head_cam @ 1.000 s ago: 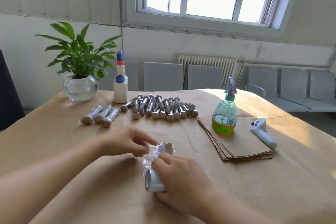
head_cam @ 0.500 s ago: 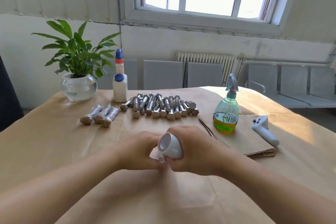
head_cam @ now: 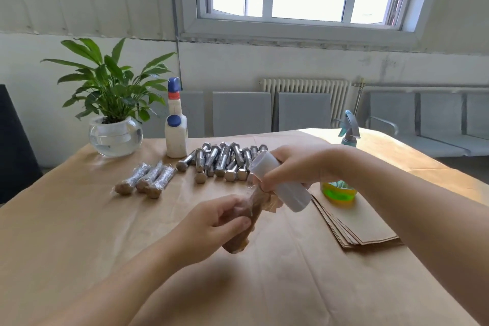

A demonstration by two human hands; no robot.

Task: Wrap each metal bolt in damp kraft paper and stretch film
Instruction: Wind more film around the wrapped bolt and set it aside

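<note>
My left hand [head_cam: 211, 222] grips a bolt wrapped in brown kraft paper [head_cam: 243, 230], tilted above the table. My right hand [head_cam: 293, 167] holds the white stretch film roll [head_cam: 280, 185] just above the bolt's upper end, with clear film running from roll to bolt. Several bare metal bolts [head_cam: 225, 159] lie in a heap behind my hands. Three wrapped bolts [head_cam: 145, 180] lie side by side to the left of the heap. A stack of kraft paper sheets [head_cam: 360, 227] lies at the right under my right forearm.
A green spray bottle [head_cam: 341, 188] stands on the paper stack, partly hidden by my right arm. A white bottle with blue caps [head_cam: 176, 130] and a potted plant in a glass bowl [head_cam: 113, 135] stand at the back left. Brown paper covers the table [head_cam: 79, 233].
Both hands rose from the table. My right hand carried the film roll up and to the right, and the wrapped bolt now shows tilted in my left hand.
</note>
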